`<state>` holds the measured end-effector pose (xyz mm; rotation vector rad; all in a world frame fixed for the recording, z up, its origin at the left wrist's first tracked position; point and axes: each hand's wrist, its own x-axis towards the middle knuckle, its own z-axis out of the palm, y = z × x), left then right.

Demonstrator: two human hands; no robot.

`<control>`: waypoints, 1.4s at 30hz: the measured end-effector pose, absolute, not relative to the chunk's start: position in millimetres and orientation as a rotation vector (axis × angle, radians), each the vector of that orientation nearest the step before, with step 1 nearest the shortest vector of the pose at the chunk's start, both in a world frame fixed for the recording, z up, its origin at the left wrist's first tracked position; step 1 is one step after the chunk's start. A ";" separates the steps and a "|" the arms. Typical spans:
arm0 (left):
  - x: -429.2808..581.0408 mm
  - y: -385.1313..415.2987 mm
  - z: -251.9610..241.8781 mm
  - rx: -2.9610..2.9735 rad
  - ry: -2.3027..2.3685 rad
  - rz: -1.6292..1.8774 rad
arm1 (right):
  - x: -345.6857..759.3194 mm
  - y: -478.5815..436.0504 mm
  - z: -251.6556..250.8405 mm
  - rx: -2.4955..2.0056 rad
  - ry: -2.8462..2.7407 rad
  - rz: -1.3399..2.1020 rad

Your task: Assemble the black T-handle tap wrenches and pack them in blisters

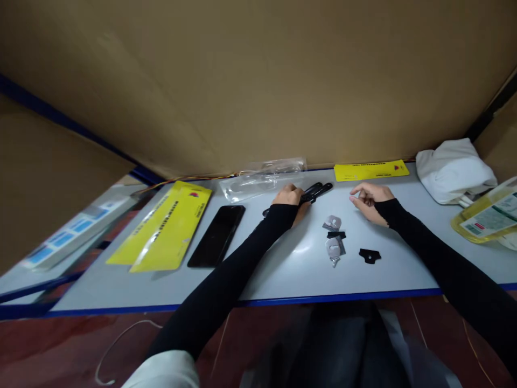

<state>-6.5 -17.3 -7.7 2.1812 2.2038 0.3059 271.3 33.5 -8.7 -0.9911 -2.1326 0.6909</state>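
My left hand (288, 195) is closed around black-handled tools (321, 189), whose rounded ends stick out to its right. A dark end also shows left of the wrist; the rest is hidden under the hand, so their exact kind cannot be made out. My right hand (368, 198) hovers or rests to the right of them, fingers bent and thumb apart, with nothing visible between them. Between the hands and nearer the front edge lie flat grey metal pieces (333, 247), a small black bar (336, 235), tiny screws (335, 262) and a black plate with a hole (369, 256).
Left on the table (133, 293) are yellow printed cards (169, 231) and a black phone (217, 236). Clear plastic packaging (262, 180) and another yellow card (370, 171) lie at the back. A white cloth (454, 170) and a bottle of yellow liquid (487, 215) stand right.
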 end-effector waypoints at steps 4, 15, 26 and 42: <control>-11.2 -15.1 -15.9 2.119 2.169 0.418 | 264.4 27.7 -20.9 -1.015 -2.268 0.681; -1.4 -19.5 -17.2 2.043 2.040 0.437 | 207.1 -7.6 17.3 -1.664 -2.679 0.482; 1.8 -19.4 -24.1 1.242 1.412 1.057 | 230.5 19.4 -6.8 -1.219 -2.452 0.782; 1.2 -42.3 10.4 1.272 1.016 0.824 | 241.7 16.8 12.0 -0.820 -2.348 0.957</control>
